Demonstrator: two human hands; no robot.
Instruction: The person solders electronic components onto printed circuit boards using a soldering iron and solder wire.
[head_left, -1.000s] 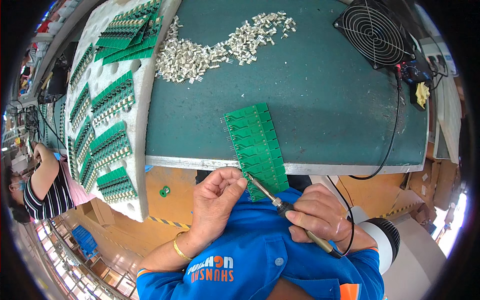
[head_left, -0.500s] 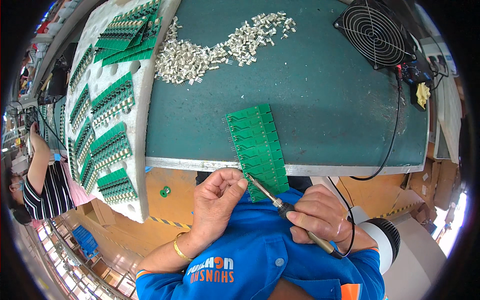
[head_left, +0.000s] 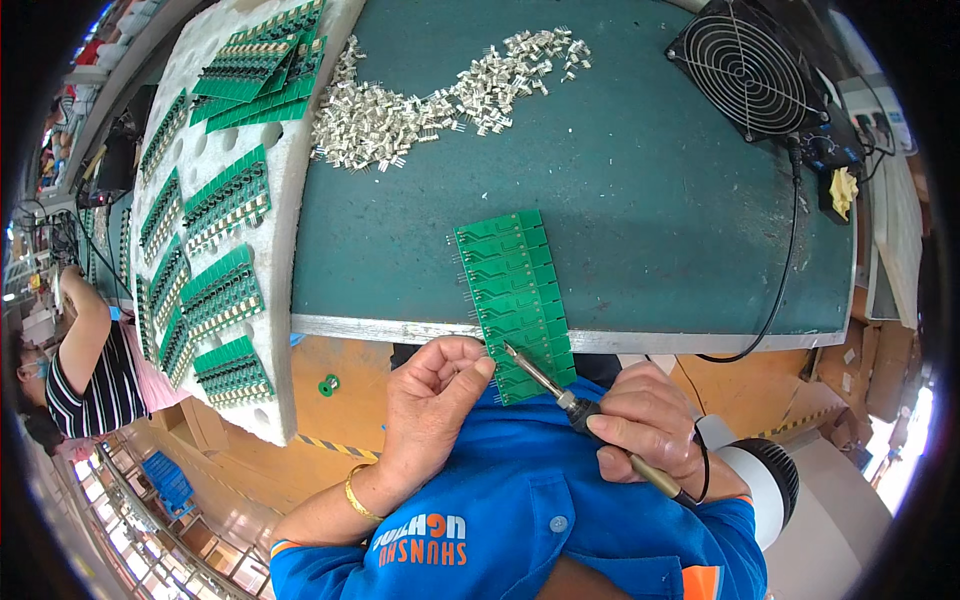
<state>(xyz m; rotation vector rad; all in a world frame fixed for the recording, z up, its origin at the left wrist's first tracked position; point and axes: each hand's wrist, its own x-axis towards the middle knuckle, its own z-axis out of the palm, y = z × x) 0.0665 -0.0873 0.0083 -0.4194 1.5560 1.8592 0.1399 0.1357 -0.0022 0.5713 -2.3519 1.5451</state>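
**Green circuit board strip at the near edge, iron tip on it**

The green circuit board strip lies on the dark green worktop and overhangs its metal-trimmed near edge toward us. Our left hand is curled at the strip's lower left corner, thumb and forefinger pressed together; they may pinch something thin, such as solder wire, but we cannot tell. Our right hand is closed around the handle of a soldering iron, held like a pen, and its tip touches the strip near the overhanging end.

We judge the strip light, thin and stiff, a panel of small boards joined edge to edge, so it likely snaps along the joins if bent. Small pins seem to stick out along its left edge, and these probably bend easily. The long bare edges look like the safest place to take hold, away from the pins and from any joint that may be hot. Lying half off the worktop, it could tip or slide under a push.

A heap of small silvery metal components lies toward the far edge. A white foam rack with more green boards stands along the left edge, and a black fan sits at the far right corner. Another person in a striped shirt works well off to the left.
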